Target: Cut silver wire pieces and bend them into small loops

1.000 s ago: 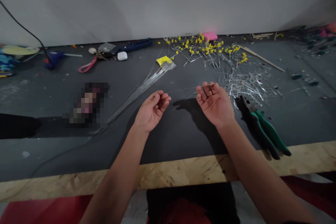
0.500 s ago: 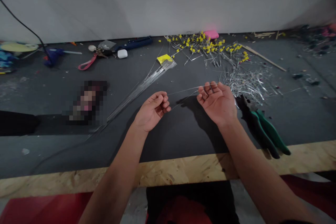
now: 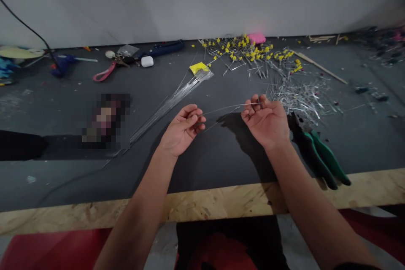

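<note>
Both my hands are held palm up over a dark mat (image 3: pixel 221 160), with a thin silver wire (image 3: pixel 224 108) stretched between them. My left hand (image 3: pixel 182 128) has its fingers curled in, pinching one end of the wire. My right hand (image 3: pixel 265 119) grips the other end with bent fingertips. A bundle of long silver wires (image 3: pixel 172 100) with a yellow tag (image 3: pixel 198 68) lies just beyond my left hand.
Green-handled pliers (image 3: pixel 316 156) lie right of my right hand. Behind them sits a heap of cut wire pieces (image 3: pixel 297 95) and yellow-tipped pins (image 3: pixel 249 52). Keys with a pink strap (image 3: pixel 106 71), a white case (image 3: pixel 147 61) and a cable lie at the back left. The wooden table edge (image 3: pixel 202 206) runs close to me.
My left hand has closed further onto the wire. Both hands shifted slightly, the right one a little to the right, and the wire now spans between them.
</note>
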The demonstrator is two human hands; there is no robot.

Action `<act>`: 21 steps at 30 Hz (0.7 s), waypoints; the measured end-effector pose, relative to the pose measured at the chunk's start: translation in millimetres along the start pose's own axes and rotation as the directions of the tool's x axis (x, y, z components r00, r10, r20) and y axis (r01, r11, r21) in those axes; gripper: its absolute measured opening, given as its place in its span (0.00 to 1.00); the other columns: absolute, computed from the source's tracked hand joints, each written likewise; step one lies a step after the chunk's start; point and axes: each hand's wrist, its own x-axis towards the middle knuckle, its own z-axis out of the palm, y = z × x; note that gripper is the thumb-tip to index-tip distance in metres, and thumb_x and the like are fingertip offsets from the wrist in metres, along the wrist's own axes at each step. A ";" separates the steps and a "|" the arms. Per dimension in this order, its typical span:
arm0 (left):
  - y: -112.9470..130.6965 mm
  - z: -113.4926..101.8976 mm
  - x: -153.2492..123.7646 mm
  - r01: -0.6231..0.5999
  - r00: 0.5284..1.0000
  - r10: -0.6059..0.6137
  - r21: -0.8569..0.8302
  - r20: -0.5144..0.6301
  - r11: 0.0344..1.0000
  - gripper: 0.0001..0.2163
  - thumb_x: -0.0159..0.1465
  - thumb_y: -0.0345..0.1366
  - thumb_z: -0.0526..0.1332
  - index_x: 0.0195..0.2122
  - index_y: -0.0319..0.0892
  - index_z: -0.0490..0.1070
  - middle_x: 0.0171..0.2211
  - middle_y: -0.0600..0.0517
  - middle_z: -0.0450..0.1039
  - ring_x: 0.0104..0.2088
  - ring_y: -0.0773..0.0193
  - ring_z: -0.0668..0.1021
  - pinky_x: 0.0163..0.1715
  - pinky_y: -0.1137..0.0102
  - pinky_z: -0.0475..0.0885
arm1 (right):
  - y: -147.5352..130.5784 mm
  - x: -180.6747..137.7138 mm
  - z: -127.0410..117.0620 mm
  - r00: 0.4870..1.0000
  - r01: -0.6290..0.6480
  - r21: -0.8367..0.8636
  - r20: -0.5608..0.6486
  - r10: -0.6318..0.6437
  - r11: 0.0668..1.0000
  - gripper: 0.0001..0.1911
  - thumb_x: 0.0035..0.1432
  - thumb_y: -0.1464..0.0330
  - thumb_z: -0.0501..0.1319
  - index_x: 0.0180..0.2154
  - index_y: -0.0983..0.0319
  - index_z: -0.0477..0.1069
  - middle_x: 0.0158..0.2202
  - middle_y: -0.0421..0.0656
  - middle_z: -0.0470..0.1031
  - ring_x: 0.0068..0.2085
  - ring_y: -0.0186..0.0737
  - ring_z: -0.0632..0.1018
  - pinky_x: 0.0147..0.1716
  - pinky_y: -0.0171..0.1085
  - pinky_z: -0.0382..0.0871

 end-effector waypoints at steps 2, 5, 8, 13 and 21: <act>-0.2 -0.4 0.1 0.001 1.000 -0.001 0.005 0.008 1.000 0.10 0.54 0.24 0.65 0.35 0.43 0.72 0.32 0.57 0.76 0.31 0.69 0.78 0.30 0.74 0.74 | -0.3 -0.3 0.3 1.000 -0.001 0.006 0.000 0.001 1.000 0.05 0.52 0.71 0.56 0.30 0.56 0.68 0.32 0.33 0.75 0.35 0.32 0.77 0.32 0.33 0.72; -0.5 -0.7 0.0 0.005 1.000 -0.005 0.011 0.011 1.000 0.10 0.54 0.25 0.65 0.35 0.43 0.72 0.33 0.57 0.76 0.32 0.69 0.79 0.31 0.74 0.74 | -0.2 -0.6 0.2 1.000 -0.005 -0.005 0.013 0.005 1.000 0.04 0.52 0.70 0.56 0.29 0.55 0.68 0.32 0.33 0.76 0.34 0.32 0.77 0.32 0.33 0.71; -1.0 -1.2 0.0 0.007 1.000 -0.008 0.017 0.017 1.000 0.09 0.54 0.26 0.66 0.35 0.43 0.72 0.34 0.56 0.77 0.33 0.69 0.79 0.31 0.75 0.73 | 1.0 -0.8 -0.3 0.999 -0.008 -0.001 0.033 0.008 1.000 0.04 0.51 0.70 0.57 0.30 0.55 0.69 0.32 0.33 0.76 0.34 0.31 0.77 0.32 0.32 0.72; -2.9 -2.4 0.3 0.018 1.000 -0.018 0.043 0.016 0.999 0.09 0.54 0.26 0.65 0.36 0.44 0.72 0.35 0.56 0.76 0.33 0.68 0.79 0.32 0.74 0.73 | 5.3 -2.2 0.9 0.997 -0.040 -0.020 0.067 0.041 0.999 0.03 0.52 0.69 0.57 0.30 0.56 0.70 0.33 0.34 0.76 0.35 0.32 0.77 0.32 0.32 0.72; -6.2 0.7 -0.2 0.042 0.997 -0.046 0.068 0.062 0.997 0.11 0.53 0.26 0.67 0.37 0.43 0.73 0.35 0.54 0.77 0.33 0.68 0.79 0.32 0.74 0.73 | 14.2 -8.7 6.4 0.972 -0.122 -0.138 0.182 0.146 0.983 0.05 0.50 0.66 0.62 0.33 0.56 0.71 0.34 0.35 0.78 0.34 0.33 0.78 0.33 0.33 0.72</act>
